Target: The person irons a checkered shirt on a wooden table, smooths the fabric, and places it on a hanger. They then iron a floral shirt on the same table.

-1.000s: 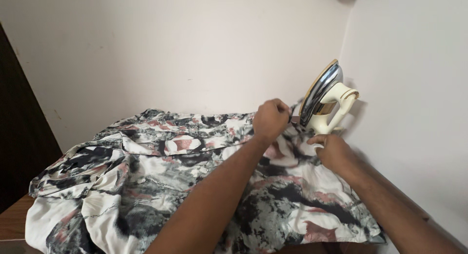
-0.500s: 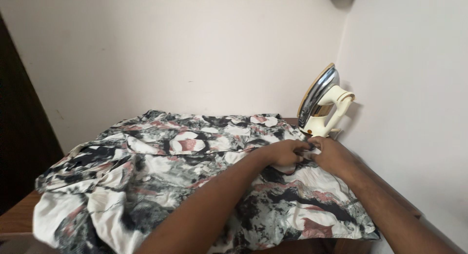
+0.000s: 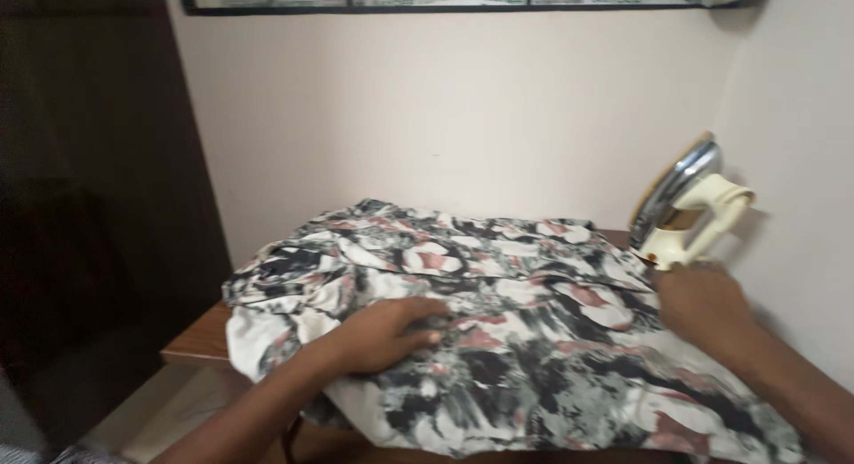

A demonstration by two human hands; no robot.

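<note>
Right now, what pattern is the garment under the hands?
Garment: white with black, grey and pink abstract blotches; head view.

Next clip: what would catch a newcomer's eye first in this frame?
A crumpled black, white and pink patterned garment covers most of the brown wooden table. The left hand lies flat on its near left part, and the right hand rests on the cloth at the right. Just beyond the right hand, a cream iron with a shiny metal soleplate stands on end by the wall.
</note>
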